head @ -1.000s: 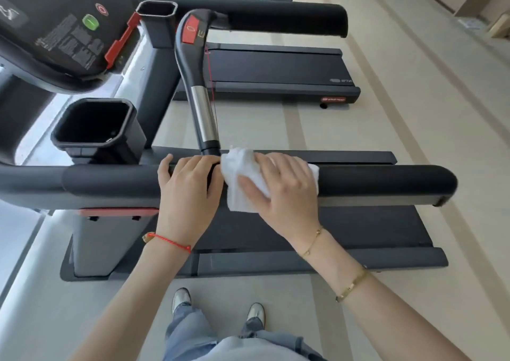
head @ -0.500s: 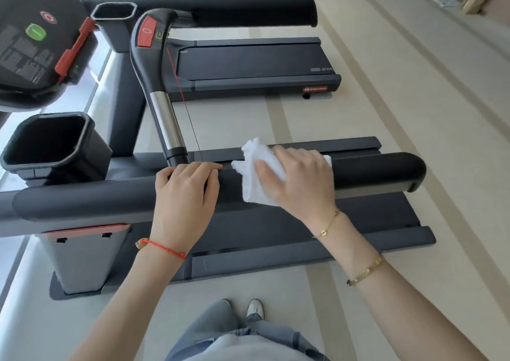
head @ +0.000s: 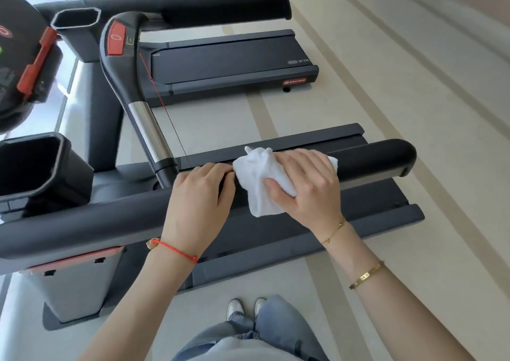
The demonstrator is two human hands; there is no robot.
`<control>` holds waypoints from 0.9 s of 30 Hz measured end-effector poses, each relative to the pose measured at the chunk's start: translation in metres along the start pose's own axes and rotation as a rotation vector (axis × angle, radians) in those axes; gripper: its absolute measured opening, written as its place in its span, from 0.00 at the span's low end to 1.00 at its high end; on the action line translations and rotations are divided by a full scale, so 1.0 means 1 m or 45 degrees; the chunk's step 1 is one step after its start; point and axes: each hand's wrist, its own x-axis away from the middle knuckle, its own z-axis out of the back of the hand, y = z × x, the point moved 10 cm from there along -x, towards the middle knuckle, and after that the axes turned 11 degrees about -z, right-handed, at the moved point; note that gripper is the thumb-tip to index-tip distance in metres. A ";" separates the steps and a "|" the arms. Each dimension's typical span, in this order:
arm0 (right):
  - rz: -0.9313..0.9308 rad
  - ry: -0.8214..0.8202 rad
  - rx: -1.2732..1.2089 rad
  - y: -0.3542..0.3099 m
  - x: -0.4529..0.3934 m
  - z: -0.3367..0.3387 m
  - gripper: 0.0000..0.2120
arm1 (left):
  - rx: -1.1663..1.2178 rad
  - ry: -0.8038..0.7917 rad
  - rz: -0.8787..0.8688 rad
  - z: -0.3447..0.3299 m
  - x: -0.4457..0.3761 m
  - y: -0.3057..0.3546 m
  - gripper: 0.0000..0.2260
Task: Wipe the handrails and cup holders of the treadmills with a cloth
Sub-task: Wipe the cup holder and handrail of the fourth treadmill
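Note:
The near treadmill's black padded handrail (head: 372,159) runs across the middle of the view. My right hand (head: 306,186) grips a white cloth (head: 256,178) wrapped over the top of the rail, with the thumb pinning the cloth on the near side. Just left of the cloth, my left hand (head: 201,197) holds the same rail, its fingers curled over the top. A black cup holder (head: 36,164) sits at the left, beside the rail. The neighbouring treadmill's handrail (head: 193,4) and cup holder (head: 74,21) lie further back.
A curved centre bar with a red button (head: 116,39) and a silver section (head: 146,128) meets the near rail just left of my left hand. The console (head: 16,56) hangs at the far left. Pale floor lies to the right of the treadmill decks (head: 229,59).
Both hands have slid to the right along the near handrail, toward its free end, the right hand carrying the cloth. The view has shifted to the right as well.

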 end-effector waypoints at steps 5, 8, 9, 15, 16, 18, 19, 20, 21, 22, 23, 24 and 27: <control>-0.017 0.036 0.048 0.026 -0.003 0.015 0.12 | 0.023 -0.044 -0.054 -0.015 -0.015 0.021 0.09; -0.019 0.047 0.062 0.049 -0.006 0.024 0.12 | 0.053 -0.059 -0.060 -0.026 -0.027 0.035 0.10; -0.020 0.045 0.068 0.059 -0.006 0.027 0.13 | 0.065 -0.063 -0.063 -0.031 -0.031 0.041 0.11; 0.023 0.036 0.088 0.111 -0.011 0.046 0.15 | 0.118 -0.048 -0.028 -0.059 -0.058 0.073 0.10; 0.034 0.030 0.085 0.119 -0.013 0.049 0.15 | 0.125 -0.045 -0.014 -0.064 -0.062 0.079 0.11; 0.044 0.014 0.084 0.132 -0.016 0.054 0.15 | 0.113 -0.043 0.011 -0.074 -0.070 0.089 0.11; 0.045 0.001 0.076 0.137 -0.018 0.056 0.15 | 0.101 -0.037 0.025 -0.078 -0.072 0.093 0.11; 0.039 -0.026 0.058 0.142 -0.020 0.057 0.15 | 0.084 -0.032 0.041 -0.081 -0.075 0.096 0.11; 0.021 -0.076 0.037 0.149 -0.023 0.057 0.15 | 0.061 -0.028 0.057 -0.083 -0.076 0.099 0.11; -0.016 -0.149 0.016 0.157 -0.027 0.057 0.16 | 0.032 -0.021 0.074 -0.084 -0.078 0.101 0.11; -0.084 -0.242 -0.014 0.168 -0.032 0.054 0.16 | 0.000 -0.011 0.090 -0.085 -0.079 0.102 0.12; -0.193 -0.362 -0.063 0.183 -0.037 0.049 0.16 | -0.031 0.004 0.106 -0.085 -0.079 0.102 0.12; -0.522 -0.809 -0.289 0.221 -0.041 0.024 0.22 | -0.113 0.052 0.142 -0.083 -0.077 0.102 0.14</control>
